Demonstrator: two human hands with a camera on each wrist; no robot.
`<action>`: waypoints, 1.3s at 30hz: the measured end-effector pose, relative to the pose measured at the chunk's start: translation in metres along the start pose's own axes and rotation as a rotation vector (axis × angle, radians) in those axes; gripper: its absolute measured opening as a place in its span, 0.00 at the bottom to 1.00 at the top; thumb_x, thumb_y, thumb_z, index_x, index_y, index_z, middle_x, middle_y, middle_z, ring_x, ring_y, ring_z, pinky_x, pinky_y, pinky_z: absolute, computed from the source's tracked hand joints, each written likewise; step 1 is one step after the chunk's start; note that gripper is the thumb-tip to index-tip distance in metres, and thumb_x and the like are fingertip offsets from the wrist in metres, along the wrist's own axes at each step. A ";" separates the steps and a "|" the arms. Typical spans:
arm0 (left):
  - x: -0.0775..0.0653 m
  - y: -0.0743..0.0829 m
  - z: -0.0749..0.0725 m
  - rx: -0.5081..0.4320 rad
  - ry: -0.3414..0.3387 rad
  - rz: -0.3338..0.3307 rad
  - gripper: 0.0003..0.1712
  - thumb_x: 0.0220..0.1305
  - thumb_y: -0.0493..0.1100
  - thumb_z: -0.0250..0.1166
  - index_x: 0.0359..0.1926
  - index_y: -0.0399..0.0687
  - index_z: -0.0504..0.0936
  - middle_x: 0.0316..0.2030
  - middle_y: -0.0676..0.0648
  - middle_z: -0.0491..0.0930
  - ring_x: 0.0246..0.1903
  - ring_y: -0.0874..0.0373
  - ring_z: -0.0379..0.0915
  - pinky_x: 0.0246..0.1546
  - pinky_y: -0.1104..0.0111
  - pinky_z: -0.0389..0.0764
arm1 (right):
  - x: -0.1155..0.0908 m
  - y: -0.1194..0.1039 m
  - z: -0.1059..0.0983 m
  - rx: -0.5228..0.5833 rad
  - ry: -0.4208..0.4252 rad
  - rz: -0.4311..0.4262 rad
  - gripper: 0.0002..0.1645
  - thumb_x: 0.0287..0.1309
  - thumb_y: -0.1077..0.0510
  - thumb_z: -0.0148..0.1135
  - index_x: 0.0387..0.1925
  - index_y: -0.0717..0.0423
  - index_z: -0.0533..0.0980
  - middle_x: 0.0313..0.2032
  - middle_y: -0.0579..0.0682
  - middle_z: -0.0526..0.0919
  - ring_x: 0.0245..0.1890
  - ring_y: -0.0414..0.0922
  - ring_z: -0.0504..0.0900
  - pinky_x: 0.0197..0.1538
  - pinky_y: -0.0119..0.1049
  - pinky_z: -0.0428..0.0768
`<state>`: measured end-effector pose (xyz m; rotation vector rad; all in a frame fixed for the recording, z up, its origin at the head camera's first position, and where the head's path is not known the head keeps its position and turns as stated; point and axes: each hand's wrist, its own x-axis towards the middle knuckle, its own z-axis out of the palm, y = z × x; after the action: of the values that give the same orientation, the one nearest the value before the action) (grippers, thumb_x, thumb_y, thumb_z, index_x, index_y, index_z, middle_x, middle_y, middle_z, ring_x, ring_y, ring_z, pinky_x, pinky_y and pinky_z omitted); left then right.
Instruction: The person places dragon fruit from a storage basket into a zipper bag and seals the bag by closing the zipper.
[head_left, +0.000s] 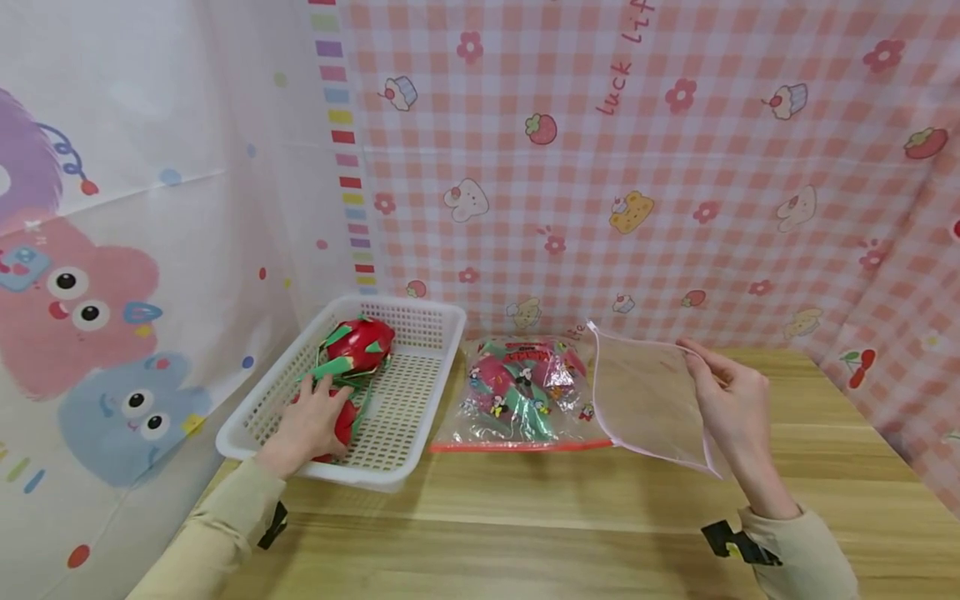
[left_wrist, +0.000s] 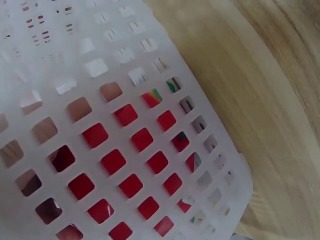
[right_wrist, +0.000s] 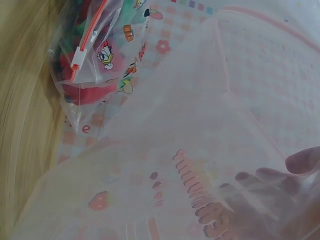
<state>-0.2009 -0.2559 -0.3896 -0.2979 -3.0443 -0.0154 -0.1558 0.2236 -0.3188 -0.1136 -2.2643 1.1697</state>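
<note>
My left hand reaches into a white plastic basket and grips a red dragon fruit, its fingers and thumb spread around it. Just behind lies a second dragon fruit with green scales. Through the basket's holes, the left wrist view shows the red skin of the held dragon fruit. My right hand pinches the rim of a clear zip bag with a pale pink edge. This bag hangs with its mouth spread; in the right wrist view some fingers show at its rim, others through the film.
A filled zip bag with cartoon prints and a red zip strip lies between the basket and the pink-edged bag; red and green shapes show inside. Everything stands on a wooden table. A pink checked cloth hangs behind.
</note>
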 end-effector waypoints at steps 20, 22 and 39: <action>-0.002 0.007 -0.027 0.016 0.137 0.144 0.43 0.28 0.47 0.77 0.54 0.43 0.78 0.51 0.37 0.79 0.49 0.36 0.76 0.27 0.50 0.81 | 0.002 0.001 0.000 0.010 -0.016 -0.027 0.19 0.65 0.50 0.54 0.51 0.52 0.80 0.49 0.59 0.82 0.03 0.30 0.50 0.07 0.30 0.54; -0.003 0.010 -0.034 0.015 0.176 0.153 0.44 0.28 0.47 0.77 0.55 0.44 0.78 0.53 0.36 0.78 0.50 0.34 0.75 0.27 0.50 0.82 | 0.002 0.001 0.000 0.007 -0.015 -0.027 0.19 0.65 0.50 0.54 0.51 0.52 0.81 0.49 0.59 0.82 0.04 0.30 0.49 0.07 0.30 0.54; -0.004 0.063 -0.057 -0.119 0.555 0.370 0.48 0.31 0.47 0.79 0.60 0.48 0.75 0.59 0.42 0.75 0.57 0.43 0.73 0.37 0.51 0.84 | 0.003 0.000 0.001 -0.009 -0.009 -0.018 0.19 0.66 0.49 0.53 0.51 0.50 0.81 0.49 0.57 0.83 0.04 0.31 0.50 0.08 0.30 0.55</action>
<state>-0.1797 -0.1958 -0.3328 -0.7239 -2.4060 -0.2166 -0.1594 0.2237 -0.3180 -0.0914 -2.2742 1.1532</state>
